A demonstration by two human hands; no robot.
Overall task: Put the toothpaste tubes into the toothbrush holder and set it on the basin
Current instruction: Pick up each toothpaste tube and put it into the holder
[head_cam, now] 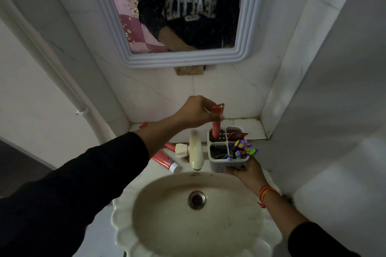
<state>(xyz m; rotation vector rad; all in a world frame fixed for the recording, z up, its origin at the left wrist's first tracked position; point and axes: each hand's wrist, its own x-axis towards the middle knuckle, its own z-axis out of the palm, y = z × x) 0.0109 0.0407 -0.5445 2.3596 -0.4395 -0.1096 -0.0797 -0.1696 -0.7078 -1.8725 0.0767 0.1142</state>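
Observation:
My left hand (195,112) pinches a small red toothpaste tube (216,125) upright, its lower end inside the back-left compartment of the white four-part toothbrush holder (219,165). My right hand (245,170) grips the holder from below at its front right, above the basin's back rim. A crumpled red tube (237,136) sits in the back-right compartment, and colourful toothbrushes (243,150) stick out of the front-right one. Two larger red tubes (165,158) lie on the basin's rim, left of the tap.
The cream tap (195,152) with a side knob stands just left of the holder. The white scalloped basin (125,215) with its drain (196,200) fills the lower middle. A framed mirror (246,52) hangs above; tiled walls close in on both sides.

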